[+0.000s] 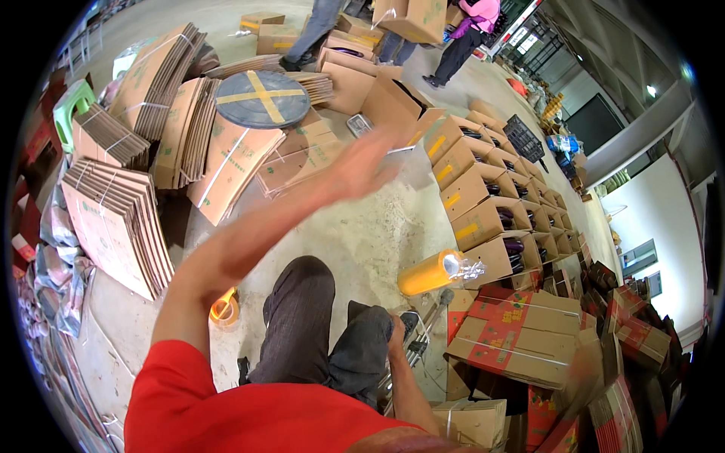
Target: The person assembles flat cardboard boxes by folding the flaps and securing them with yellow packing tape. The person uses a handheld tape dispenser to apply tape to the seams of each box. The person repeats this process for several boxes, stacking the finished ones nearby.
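My left hand (364,167) is stretched out ahead over the concrete floor and smeared by motion. Beyond it stands an open cardboard carton (391,104), and a small grey metallic object (359,125) lies nearby. Whether the hand touches the carton or holds anything does not show. Beside my right knee, my right hand (396,337) hangs low, its fingers mostly hidden. Close to it are a metal-framed object (417,341) and a yellow cylinder (423,273) with shiny silvery film at its end. An orange tape roll (224,310) lies left of my legs.
Bundled flat cartons (113,226) stack up on the left, near a round grey lid (262,100) with a yellow tape cross. Rows of open cartons (483,219) with dark purple eggplants stand right. Red-and-brown flat cartons (521,332) pile at lower right. People (472,38) stand far ahead.
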{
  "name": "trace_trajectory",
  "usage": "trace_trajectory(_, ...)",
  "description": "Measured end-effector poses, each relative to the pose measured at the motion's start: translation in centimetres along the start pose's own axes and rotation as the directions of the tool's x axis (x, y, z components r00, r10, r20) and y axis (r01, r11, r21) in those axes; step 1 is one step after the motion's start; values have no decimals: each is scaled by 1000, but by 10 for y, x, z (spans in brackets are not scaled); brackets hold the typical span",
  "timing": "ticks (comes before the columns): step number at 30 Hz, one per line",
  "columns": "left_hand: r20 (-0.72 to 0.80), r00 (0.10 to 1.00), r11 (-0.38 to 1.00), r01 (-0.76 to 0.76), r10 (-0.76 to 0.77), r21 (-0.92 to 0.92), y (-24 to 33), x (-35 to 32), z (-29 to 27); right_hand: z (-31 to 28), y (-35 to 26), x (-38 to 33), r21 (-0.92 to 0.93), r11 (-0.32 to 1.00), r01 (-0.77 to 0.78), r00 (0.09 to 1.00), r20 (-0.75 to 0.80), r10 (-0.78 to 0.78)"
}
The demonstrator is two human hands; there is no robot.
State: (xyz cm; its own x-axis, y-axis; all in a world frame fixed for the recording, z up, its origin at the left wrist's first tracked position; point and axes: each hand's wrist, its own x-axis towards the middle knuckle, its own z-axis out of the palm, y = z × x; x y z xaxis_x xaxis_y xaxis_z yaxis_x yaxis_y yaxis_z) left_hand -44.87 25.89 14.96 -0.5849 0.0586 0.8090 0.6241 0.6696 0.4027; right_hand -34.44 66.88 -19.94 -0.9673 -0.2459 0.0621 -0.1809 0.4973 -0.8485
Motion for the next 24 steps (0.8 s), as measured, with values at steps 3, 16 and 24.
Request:
trace_trajectory(3,58,917,919,394,-395,14,34,-122,-28,11,-20,2,223,969,-107,994,12,107)
trace_trajectory(16,-277,704,733,680,-654,1,127,-235,-74,55,31,0,-43,873,-485,863,-183,470)
trace_trajectory(24,-224,427,477,835,-876,-273,142,-260,-94,25,-6,-27,236,864,-445,895,77,440)
